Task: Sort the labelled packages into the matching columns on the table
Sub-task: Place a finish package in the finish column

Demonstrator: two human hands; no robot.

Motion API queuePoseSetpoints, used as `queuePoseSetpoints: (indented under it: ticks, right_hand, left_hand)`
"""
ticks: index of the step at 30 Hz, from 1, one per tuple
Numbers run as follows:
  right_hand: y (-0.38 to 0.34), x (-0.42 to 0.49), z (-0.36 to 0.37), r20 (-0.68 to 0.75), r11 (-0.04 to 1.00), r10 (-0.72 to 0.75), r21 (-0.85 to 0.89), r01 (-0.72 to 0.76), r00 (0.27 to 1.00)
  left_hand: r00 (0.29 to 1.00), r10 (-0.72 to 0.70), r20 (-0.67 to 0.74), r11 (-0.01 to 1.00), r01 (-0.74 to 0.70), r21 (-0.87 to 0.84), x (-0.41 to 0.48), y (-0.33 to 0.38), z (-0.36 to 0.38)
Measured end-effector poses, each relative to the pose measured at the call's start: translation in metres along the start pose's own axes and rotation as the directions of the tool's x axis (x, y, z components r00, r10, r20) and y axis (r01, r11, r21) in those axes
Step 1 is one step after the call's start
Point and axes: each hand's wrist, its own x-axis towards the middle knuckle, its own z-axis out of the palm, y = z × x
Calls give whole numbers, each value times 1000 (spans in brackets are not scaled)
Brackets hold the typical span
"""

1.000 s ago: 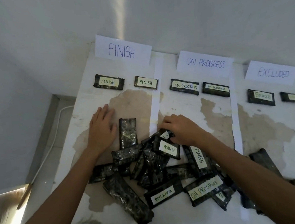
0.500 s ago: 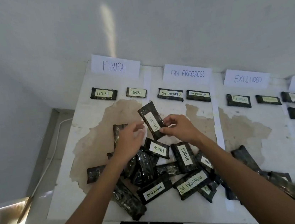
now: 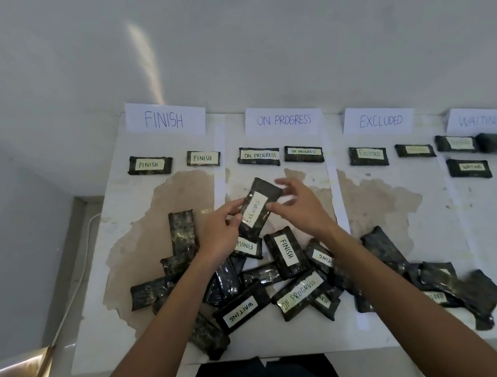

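Observation:
A dark wrapped package labelled EXCLUDED [image 3: 258,207] is held tilted above the table, over the ON PROGRESS column. My left hand [image 3: 220,234] grips its lower left edge. My right hand [image 3: 298,205] pinches its right edge with thumb and fingers. Below the hands lies a heap of dark packages [image 3: 289,280], some showing FINISH, WAITING and ON PROGRESS labels. Paper headers mark the columns: FINISH [image 3: 165,119], ON PROGRESS [image 3: 283,120], EXCLUDED [image 3: 380,121] and WAITING [image 3: 480,120].
Sorted packages lie in rows under each header: two under FINISH [image 3: 149,164], two under ON PROGRESS [image 3: 258,155], two under EXCLUDED [image 3: 368,154], three under WAITING [image 3: 468,167]. The white table [image 3: 403,232] has brown stained patches. The wall stands right behind it, the floor drops off left.
Both hands left the heap and lifted one package from it. It now faces me with its EXCLUDED label readable, held a little higher and turned by both hands.

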Motion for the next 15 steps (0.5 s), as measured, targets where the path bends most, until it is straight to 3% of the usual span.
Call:
queuePoseSetpoints:
  ticks: [2,4,7,10,15]
  right_hand:
    - [4,0,-18,16,983,-151,-104,152,988]
    - [11,0,-36,141,907,-283,-284,312,949]
    - [23,2,-59,327,620,-387,-600,506,862]
    - [38,5,-84,393,408,-402,-732,546,827]
    - [69,17,-136,389,330,-381,-790,517,839]
  left_hand:
    - [999,32,41,997,-35,62,5,5,7]
    - [996,47,81,988,-59,140,11,13,18]
    - [985,64,160,978,-94,188,21,23,39]
    - [978,66,200,975,-106,197,31,30,68]
    - [982,74,174,974,-109,197,45,52,125]
